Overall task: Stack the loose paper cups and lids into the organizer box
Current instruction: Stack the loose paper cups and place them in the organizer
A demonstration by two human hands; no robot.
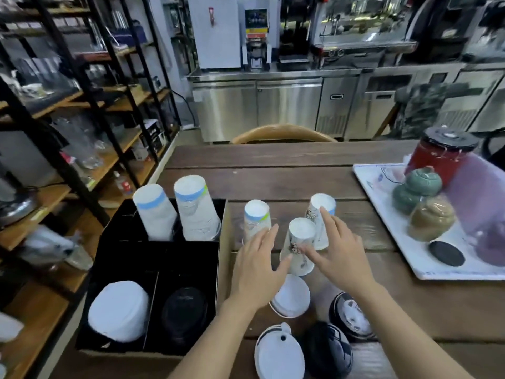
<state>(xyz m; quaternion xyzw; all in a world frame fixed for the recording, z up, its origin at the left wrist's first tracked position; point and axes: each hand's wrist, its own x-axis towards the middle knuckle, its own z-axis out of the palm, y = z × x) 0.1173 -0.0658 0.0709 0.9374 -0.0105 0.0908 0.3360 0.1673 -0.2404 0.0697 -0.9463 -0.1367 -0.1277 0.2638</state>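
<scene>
table (287,170): dark wood planks, matt, grain visible
paper cups (297,247): white matt paper, faint print, blue band on some
organizer box (224,242): brown cardboard outside, matt black inside
white lids (291,298): smooth plastic, slight sheen
black lids (328,348): glossy plastic
tray (388,220): white, smooth, printed
jars (430,217): glazed ceramic look, wrapped in shiny film
counter (273,105): brushed stainless steel
shelves (120,149): wood boards, black metal frame
</scene>
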